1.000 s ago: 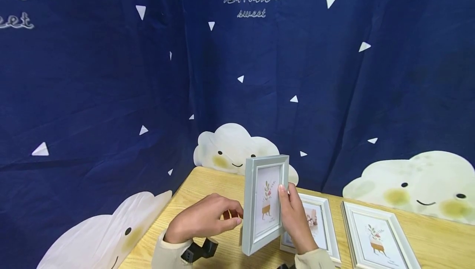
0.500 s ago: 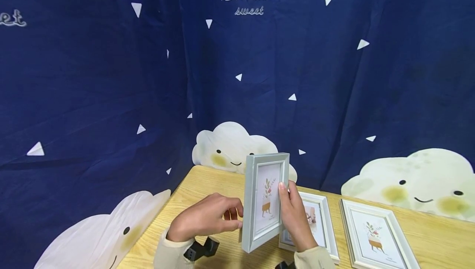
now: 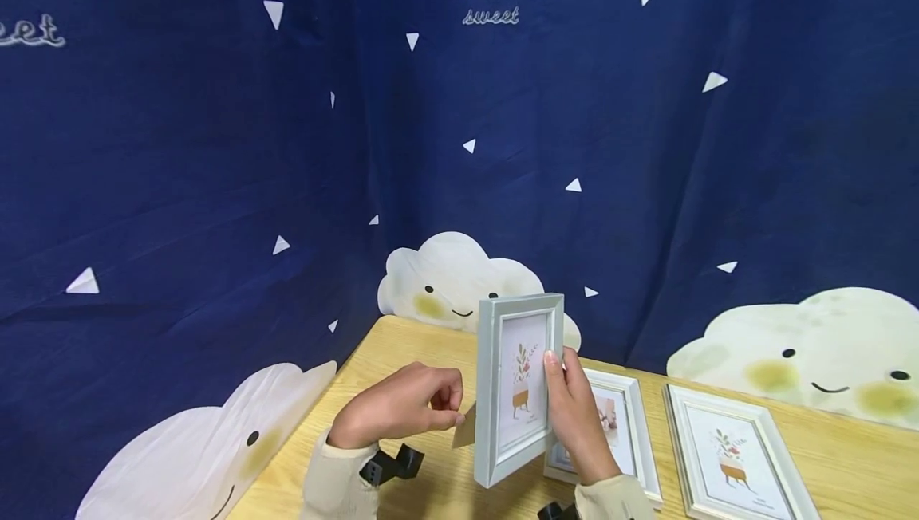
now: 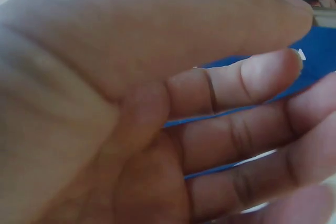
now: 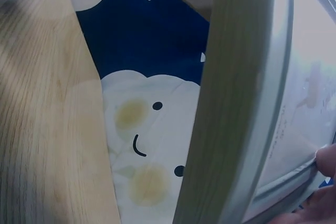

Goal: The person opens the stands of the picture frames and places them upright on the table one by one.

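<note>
My right hand [image 3: 577, 416] grips a pale grey-blue picture frame [image 3: 486, 392] by its right side, thumb over the front. The frame stands upright above the table, showing a print of a plant in an orange pot. From its back a brown stand flap [image 3: 467, 429] sticks out to the left. My left hand [image 3: 405, 408] is beside that flap, fingers loosely bent and thumb tip at the flap's edge. In the left wrist view the left hand's fingers [image 4: 236, 135] are apart from the thumb. The right wrist view has the picture frame's side [image 5: 236, 98] up close.
Partly behind my right hand, a white picture frame [image 3: 639, 432] lies on the wooden table [image 3: 416, 344]. Another white frame [image 3: 732, 456] with a plant print lies farther right. A dark blue curtain [image 3: 215, 145] with clouds and triangles hangs behind and to the left.
The brown stand flap has swung out from the frame's back, toward the left. My left hand has drawn slightly away from the frame. The right hand keeps its hold.
</note>
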A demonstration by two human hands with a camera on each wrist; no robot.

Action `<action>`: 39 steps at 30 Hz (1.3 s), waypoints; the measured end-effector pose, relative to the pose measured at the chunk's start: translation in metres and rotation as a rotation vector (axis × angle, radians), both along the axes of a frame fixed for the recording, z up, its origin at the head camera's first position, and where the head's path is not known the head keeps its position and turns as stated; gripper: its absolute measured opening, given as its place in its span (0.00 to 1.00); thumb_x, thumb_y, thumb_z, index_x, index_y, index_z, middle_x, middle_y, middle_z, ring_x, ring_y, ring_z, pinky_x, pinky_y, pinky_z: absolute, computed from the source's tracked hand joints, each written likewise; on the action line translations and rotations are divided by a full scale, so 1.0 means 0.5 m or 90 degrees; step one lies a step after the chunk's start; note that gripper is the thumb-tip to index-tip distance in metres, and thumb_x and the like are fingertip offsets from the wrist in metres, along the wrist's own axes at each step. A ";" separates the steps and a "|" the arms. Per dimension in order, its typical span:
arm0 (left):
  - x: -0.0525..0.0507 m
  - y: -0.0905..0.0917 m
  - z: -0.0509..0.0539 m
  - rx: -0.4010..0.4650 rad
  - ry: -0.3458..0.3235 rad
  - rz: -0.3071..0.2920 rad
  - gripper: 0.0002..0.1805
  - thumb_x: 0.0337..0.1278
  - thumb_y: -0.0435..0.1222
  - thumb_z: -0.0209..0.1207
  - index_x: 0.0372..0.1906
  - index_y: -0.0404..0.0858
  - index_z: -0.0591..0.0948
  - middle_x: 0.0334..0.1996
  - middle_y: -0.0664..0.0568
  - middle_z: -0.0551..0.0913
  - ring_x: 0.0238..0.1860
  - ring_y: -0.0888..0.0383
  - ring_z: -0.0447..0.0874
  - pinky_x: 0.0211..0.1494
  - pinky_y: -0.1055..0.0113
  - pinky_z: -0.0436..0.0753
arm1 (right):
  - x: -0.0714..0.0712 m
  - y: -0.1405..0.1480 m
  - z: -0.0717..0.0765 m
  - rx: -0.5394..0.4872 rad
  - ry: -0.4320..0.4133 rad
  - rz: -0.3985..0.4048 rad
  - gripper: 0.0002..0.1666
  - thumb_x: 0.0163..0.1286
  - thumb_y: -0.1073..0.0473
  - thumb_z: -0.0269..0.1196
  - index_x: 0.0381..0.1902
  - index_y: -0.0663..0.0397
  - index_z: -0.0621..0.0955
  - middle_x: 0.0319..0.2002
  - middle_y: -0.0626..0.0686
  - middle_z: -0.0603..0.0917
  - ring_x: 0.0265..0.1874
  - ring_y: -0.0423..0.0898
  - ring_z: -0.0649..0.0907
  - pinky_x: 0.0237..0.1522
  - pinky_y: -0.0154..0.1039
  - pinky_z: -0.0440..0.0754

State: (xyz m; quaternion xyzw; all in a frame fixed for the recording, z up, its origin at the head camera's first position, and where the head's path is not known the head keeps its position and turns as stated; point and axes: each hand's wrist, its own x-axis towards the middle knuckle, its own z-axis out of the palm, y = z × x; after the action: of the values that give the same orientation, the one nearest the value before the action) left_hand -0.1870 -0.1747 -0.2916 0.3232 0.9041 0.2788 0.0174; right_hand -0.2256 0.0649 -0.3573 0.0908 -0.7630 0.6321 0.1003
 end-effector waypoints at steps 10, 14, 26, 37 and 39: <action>-0.017 -0.011 -0.010 0.015 0.005 -0.007 0.08 0.56 0.34 0.65 0.29 0.47 0.76 0.25 0.66 0.78 0.30 0.71 0.77 0.38 0.71 0.77 | -0.002 0.002 -0.003 -0.005 0.001 -0.001 0.23 0.79 0.45 0.41 0.59 0.52 0.70 0.40 0.60 0.79 0.36 0.48 0.79 0.39 0.42 0.76; -0.022 -0.015 -0.011 0.012 0.008 0.004 0.09 0.56 0.34 0.65 0.29 0.48 0.76 0.25 0.67 0.78 0.30 0.70 0.77 0.38 0.72 0.77 | -0.002 0.001 -0.001 -0.006 0.003 0.000 0.23 0.79 0.45 0.41 0.58 0.52 0.70 0.40 0.60 0.78 0.36 0.49 0.79 0.39 0.42 0.76; -0.031 -0.028 -0.014 0.031 0.037 0.042 0.08 0.57 0.36 0.65 0.28 0.48 0.76 0.24 0.65 0.77 0.28 0.69 0.75 0.34 0.72 0.74 | 0.002 0.000 0.005 -0.010 -0.005 0.011 0.22 0.78 0.45 0.42 0.58 0.52 0.70 0.38 0.59 0.78 0.34 0.48 0.79 0.38 0.42 0.76; -0.033 -0.028 -0.019 0.028 0.053 0.058 0.07 0.56 0.35 0.65 0.29 0.46 0.77 0.23 0.65 0.77 0.27 0.68 0.74 0.33 0.72 0.74 | 0.003 0.000 0.001 -0.016 0.000 0.002 0.21 0.79 0.46 0.42 0.58 0.52 0.70 0.39 0.59 0.79 0.35 0.48 0.80 0.39 0.41 0.77; -0.032 -0.028 -0.018 0.026 0.055 0.060 0.07 0.56 0.35 0.65 0.30 0.46 0.77 0.23 0.65 0.77 0.27 0.68 0.75 0.33 0.72 0.74 | 0.002 -0.001 0.001 -0.019 -0.001 0.004 0.21 0.79 0.46 0.42 0.57 0.52 0.70 0.39 0.59 0.79 0.35 0.48 0.80 0.39 0.42 0.77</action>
State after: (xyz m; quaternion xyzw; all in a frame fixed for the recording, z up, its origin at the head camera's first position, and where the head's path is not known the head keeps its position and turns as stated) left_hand -0.2032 -0.1886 -0.3004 0.2922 0.9124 0.2837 -0.0413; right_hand -0.2247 0.0644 -0.3570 0.0910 -0.7530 0.6441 0.0993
